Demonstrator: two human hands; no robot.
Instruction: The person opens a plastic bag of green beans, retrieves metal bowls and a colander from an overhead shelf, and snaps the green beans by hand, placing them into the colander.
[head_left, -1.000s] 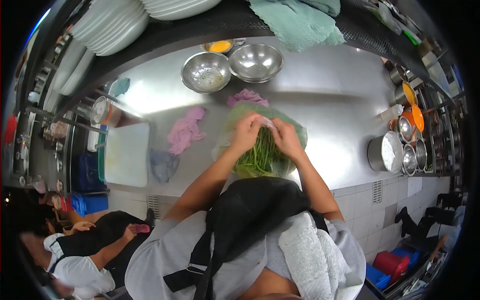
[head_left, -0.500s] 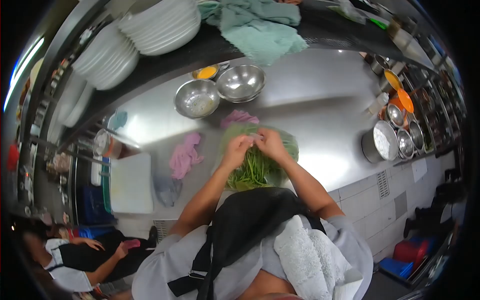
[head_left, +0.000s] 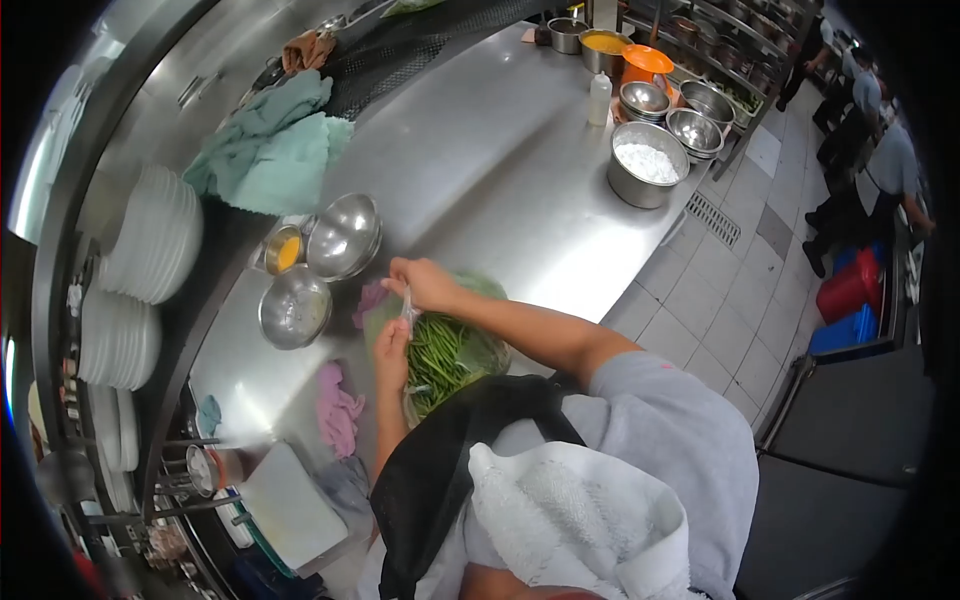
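Observation:
A clear plastic bag (head_left: 485, 340) of long green vegetables (head_left: 445, 362), which look like green beans, rests on the steel table by my body. My left hand (head_left: 392, 343) is closed on the bag's gathered edge, at its left side. Just above it, my right hand (head_left: 428, 286) pinches the same edge, and a strip of plastic stretches between the two. Beside the bag, partly behind my hands, lies a pink cloth-like piece (head_left: 370, 298). Another crumpled pink piece (head_left: 338, 405) is to the left of my left forearm.
Steel bowls (head_left: 345, 238) stand beyond my hands, near a small bowl of yellow liquid (head_left: 284, 252). A white cutting board (head_left: 293, 508) is at lower left. A pot of white powder (head_left: 648, 185) and a squeeze bottle (head_left: 599, 100) stand far right. People (head_left: 890, 165) are across the aisle.
My view has turned to the right, so the bowls and shelf now sit further left. My hands still hold the bag's edge, now with the right hand above the left.

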